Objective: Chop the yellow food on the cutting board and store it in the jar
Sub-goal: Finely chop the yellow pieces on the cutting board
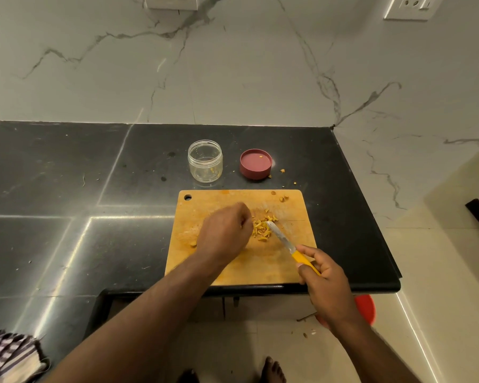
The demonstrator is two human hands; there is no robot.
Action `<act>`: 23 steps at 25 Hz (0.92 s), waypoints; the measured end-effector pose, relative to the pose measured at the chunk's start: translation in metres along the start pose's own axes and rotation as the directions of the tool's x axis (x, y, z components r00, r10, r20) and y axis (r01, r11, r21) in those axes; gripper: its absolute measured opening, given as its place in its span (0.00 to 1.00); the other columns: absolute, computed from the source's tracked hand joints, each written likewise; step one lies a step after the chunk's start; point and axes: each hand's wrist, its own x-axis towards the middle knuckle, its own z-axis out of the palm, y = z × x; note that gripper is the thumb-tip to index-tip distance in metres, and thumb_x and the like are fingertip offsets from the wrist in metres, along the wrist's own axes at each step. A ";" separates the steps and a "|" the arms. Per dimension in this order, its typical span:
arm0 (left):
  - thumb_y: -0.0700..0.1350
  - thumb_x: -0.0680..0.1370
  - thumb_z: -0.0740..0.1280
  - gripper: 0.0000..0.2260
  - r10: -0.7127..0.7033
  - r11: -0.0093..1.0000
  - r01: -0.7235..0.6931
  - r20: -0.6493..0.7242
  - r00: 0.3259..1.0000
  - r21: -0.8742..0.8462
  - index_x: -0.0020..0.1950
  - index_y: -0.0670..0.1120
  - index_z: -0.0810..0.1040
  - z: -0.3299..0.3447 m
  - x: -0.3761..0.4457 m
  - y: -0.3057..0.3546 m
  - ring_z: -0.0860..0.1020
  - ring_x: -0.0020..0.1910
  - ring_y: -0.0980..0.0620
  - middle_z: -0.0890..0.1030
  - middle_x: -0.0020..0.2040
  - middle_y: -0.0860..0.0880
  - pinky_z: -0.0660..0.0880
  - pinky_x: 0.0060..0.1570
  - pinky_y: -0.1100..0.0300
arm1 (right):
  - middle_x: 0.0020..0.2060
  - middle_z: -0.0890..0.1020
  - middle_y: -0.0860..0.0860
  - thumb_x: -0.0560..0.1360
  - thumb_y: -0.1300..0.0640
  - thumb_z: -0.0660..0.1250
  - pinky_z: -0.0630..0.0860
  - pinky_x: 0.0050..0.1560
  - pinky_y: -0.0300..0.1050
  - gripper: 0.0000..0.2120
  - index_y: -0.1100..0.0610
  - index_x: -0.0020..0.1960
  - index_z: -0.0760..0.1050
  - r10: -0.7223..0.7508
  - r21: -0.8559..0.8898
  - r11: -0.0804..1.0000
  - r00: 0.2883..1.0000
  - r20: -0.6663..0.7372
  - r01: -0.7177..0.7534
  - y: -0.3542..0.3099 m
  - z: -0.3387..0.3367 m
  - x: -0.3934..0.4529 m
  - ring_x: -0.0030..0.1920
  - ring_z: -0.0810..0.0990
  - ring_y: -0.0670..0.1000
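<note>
Yellow food (262,230) is lying in a small heap of short slivers near the middle of the cutting board (277,268), between both hands. The left hand (224,233) is curling its fingers down beside the heap; whether it is pinching any pieces, I cannot tell. The right hand (322,275) is gripping the yellow handle of the knife (281,239), its blade tip touching the pile. These bits are looking light, dry and prone to scattering, so scooping against the blade seems wiser than pinching. Beyond the board, the jar (205,161) is standing open and nearly empty, its red lid (255,163) beside it, with crumbs strewn around.
</note>
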 end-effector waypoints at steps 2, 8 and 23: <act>0.44 0.80 0.68 0.04 0.113 0.989 -0.127 -0.165 0.980 -0.079 0.53 0.49 0.79 -0.014 0.015 0.005 0.78 0.43 0.54 0.81 0.47 0.54 0.75 0.42 0.60 | 0.44 0.81 0.44 0.79 0.59 0.65 0.76 0.45 0.42 0.15 0.40 0.60 0.77 0.012 0.015 1.000 1.000 0.005 -0.012 -0.001 -0.001 0.002 0.45 0.79 0.46; 0.45 0.82 0.66 0.17 -0.167 0.984 0.175 0.151 0.974 -0.042 0.71 0.53 0.76 -0.024 0.039 -0.011 0.77 0.53 0.56 0.82 0.61 0.53 0.73 0.48 0.61 | 0.38 0.80 0.43 0.79 0.60 0.65 0.76 0.40 0.42 0.15 0.41 0.59 0.77 0.001 0.029 1.000 1.000 0.005 -0.001 -0.007 -0.004 0.003 0.37 0.78 0.42; 0.46 0.79 0.70 0.09 -0.364 0.929 0.370 0.136 0.921 -0.020 0.59 0.48 0.83 -0.056 0.003 -0.076 0.77 0.49 0.54 0.81 0.49 0.53 0.70 0.38 0.63 | 0.34 0.77 0.48 0.80 0.59 0.63 0.71 0.32 0.36 0.17 0.38 0.59 0.75 -0.048 -0.009 0.999 0.995 0.091 0.050 -0.018 0.022 0.002 0.32 0.72 0.42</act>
